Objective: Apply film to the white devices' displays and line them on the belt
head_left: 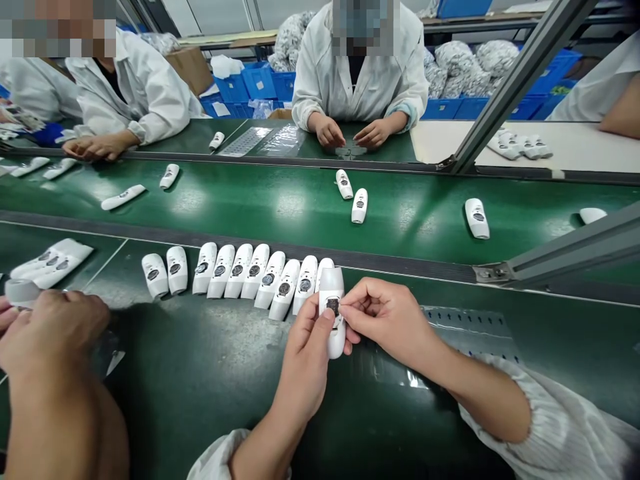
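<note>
My left hand [309,353] is closed round a white plastic device housing [336,340], held upright above the green bench. Its thumb lies beside a dark recess in the housing's front. My right hand [393,320] pinches with thumb and forefinger at that recess's right edge; whatever is between the fingertips is too small to make out. Behind the held piece, a row of similar white housings [284,290] with dark oval openings stretches leftward along the bench. Partly under my right forearm lies a clear sheet with small dark marks [470,327].
Beyond a dark rail, a green conveyor belt [240,213] carries scattered white housings [359,205]. A metal strut [575,247] slants in from the right. At left, a neighbour's hand [55,327] holds a white piece. Across the belt, a co-worker's hands [373,133] rest over the far bench.
</note>
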`<act>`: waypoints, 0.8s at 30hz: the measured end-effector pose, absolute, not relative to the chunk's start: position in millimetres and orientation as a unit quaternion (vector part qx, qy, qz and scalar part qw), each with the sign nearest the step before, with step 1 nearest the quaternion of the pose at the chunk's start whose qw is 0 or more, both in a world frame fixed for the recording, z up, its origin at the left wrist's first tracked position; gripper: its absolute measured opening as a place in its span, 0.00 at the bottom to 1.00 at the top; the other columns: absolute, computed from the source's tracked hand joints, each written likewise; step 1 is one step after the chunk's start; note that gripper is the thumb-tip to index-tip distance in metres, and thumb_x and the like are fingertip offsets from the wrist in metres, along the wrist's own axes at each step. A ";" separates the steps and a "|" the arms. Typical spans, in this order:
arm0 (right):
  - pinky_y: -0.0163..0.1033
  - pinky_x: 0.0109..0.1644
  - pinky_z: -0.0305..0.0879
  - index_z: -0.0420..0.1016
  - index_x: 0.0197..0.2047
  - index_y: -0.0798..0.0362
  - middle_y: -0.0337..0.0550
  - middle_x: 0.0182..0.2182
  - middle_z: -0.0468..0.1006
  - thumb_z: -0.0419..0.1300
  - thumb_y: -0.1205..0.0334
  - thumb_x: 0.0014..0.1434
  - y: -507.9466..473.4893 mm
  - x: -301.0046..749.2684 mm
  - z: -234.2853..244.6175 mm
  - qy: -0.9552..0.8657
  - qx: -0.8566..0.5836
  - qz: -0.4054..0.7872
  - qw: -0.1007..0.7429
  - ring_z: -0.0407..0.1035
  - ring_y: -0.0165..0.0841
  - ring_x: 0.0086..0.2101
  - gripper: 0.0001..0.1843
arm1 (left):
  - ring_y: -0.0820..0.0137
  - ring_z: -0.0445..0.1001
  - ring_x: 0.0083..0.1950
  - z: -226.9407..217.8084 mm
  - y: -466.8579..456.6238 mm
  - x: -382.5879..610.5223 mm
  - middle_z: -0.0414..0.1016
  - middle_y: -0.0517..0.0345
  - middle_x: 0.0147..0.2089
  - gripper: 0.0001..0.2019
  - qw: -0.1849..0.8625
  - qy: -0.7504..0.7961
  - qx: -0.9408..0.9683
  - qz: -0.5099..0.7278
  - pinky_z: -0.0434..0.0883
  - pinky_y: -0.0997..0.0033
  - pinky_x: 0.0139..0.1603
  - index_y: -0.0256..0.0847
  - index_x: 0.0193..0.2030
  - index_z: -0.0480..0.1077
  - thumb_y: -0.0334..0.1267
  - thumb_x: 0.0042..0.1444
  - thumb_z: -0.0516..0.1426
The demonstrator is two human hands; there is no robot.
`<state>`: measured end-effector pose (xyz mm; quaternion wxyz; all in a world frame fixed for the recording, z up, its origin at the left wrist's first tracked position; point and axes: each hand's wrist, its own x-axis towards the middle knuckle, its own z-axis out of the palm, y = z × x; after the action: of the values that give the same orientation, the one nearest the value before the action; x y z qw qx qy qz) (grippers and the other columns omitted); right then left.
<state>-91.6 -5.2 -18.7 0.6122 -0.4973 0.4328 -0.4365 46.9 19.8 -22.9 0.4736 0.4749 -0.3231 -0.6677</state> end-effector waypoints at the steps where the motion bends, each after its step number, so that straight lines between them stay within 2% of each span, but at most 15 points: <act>1: 0.34 0.25 0.69 0.73 0.32 0.54 0.35 0.20 0.74 0.62 0.67 0.57 -4.4 -91.1 -19.1 0.432 -0.501 -0.437 0.609 0.74 0.32 0.20 0.02 | 0.74 0.71 0.31 -22.4 19.5 46.8 0.75 0.60 0.33 0.11 0.474 -0.322 0.478 -0.666 0.65 0.74 0.31 0.39 0.45 0.67 0.43 0.62 0.58; 6: 0.34 0.26 0.70 0.74 0.34 0.54 0.34 0.21 0.74 0.63 0.64 0.59 -3.5 -90.8 -19.7 0.410 -0.506 -0.435 0.622 0.74 0.31 0.21 0.03 | 0.74 0.70 0.27 -21.1 18.1 47.8 0.74 0.60 0.30 0.10 0.465 -0.319 0.492 -0.663 0.67 0.73 0.30 0.39 0.44 0.67 0.43 0.61 0.57; 8: 0.35 0.29 0.72 0.76 0.36 0.53 0.36 0.24 0.77 0.66 0.61 0.57 -10.8 -98.3 -20.2 0.405 -0.511 -0.435 0.621 0.75 0.31 0.23 0.06 | 0.73 0.71 0.27 -20.8 16.3 49.5 0.76 0.58 0.32 0.10 0.468 -0.308 0.502 -0.660 0.68 0.72 0.29 0.39 0.43 0.67 0.42 0.59 0.58; 10: 0.35 0.31 0.72 0.78 0.37 0.52 0.38 0.28 0.79 0.68 0.58 0.56 -24.3 -112.3 -22.0 0.443 -0.536 -0.456 0.556 0.75 0.30 0.27 0.08 | 0.73 0.71 0.27 -20.3 14.1 51.9 0.77 0.56 0.36 0.10 0.477 -0.298 0.513 -0.648 0.68 0.72 0.28 0.38 0.42 0.68 0.42 0.58 0.58; 12: 0.35 0.34 0.71 0.79 0.36 0.52 0.39 0.30 0.80 0.67 0.58 0.57 -40.2 -129.0 -25.2 0.513 -0.570 -0.472 0.435 0.74 0.31 0.30 0.07 | 0.73 0.71 0.27 -19.4 12.2 54.6 0.78 0.55 0.39 0.11 0.485 -0.298 0.524 -0.633 0.68 0.72 0.28 0.38 0.41 0.68 0.43 0.57 0.58; 15: 0.36 0.38 0.68 0.80 0.34 0.52 0.40 0.32 0.80 0.62 0.66 0.61 -57.0 -146.1 -30.0 0.578 -0.664 -0.366 0.300 0.74 0.32 0.33 0.05 | 0.73 0.71 0.27 -17.7 11.0 57.9 0.77 0.54 0.38 0.11 0.490 -0.303 0.533 -0.620 0.68 0.72 0.28 0.38 0.41 0.68 0.43 0.57 0.58; 20: 0.38 0.41 0.65 0.81 0.40 0.53 0.45 0.38 0.79 0.60 0.69 0.64 -52.3 -143.1 -30.3 0.531 -0.811 -0.100 0.224 0.74 0.37 0.40 0.08 | 0.72 0.73 0.28 -19.7 8.5 58.2 0.77 0.54 0.40 0.11 0.486 -0.302 0.531 -0.625 0.68 0.72 0.28 0.38 0.42 0.67 0.43 0.57 0.58; 22: 0.39 0.41 0.65 0.81 0.40 0.55 0.47 0.37 0.79 0.57 0.70 0.65 -44.0 -141.5 -30.2 0.541 -0.820 -0.054 0.177 0.74 0.39 0.40 0.10 | 0.72 0.74 0.29 -22.9 7.3 54.6 0.77 0.53 0.42 0.12 0.487 -0.299 0.525 -0.631 0.69 0.72 0.28 0.38 0.43 0.67 0.43 0.58 0.58; 24: 0.41 0.42 0.66 0.80 0.38 0.56 0.49 0.35 0.79 0.55 0.72 0.65 -35.5 -138.7 -31.4 0.544 -0.824 -0.071 0.144 0.74 0.40 0.38 0.12 | 0.71 0.75 0.29 -24.5 9.8 50.2 0.77 0.53 0.43 0.13 0.498 -0.290 0.524 -0.627 0.69 0.73 0.27 0.38 0.43 0.67 0.43 0.57 0.59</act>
<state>-138.7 -35.5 -31.4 0.1439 -0.8239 0.5435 -0.0712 50.2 9.8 -24.5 0.4983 0.5236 -0.2903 -0.6271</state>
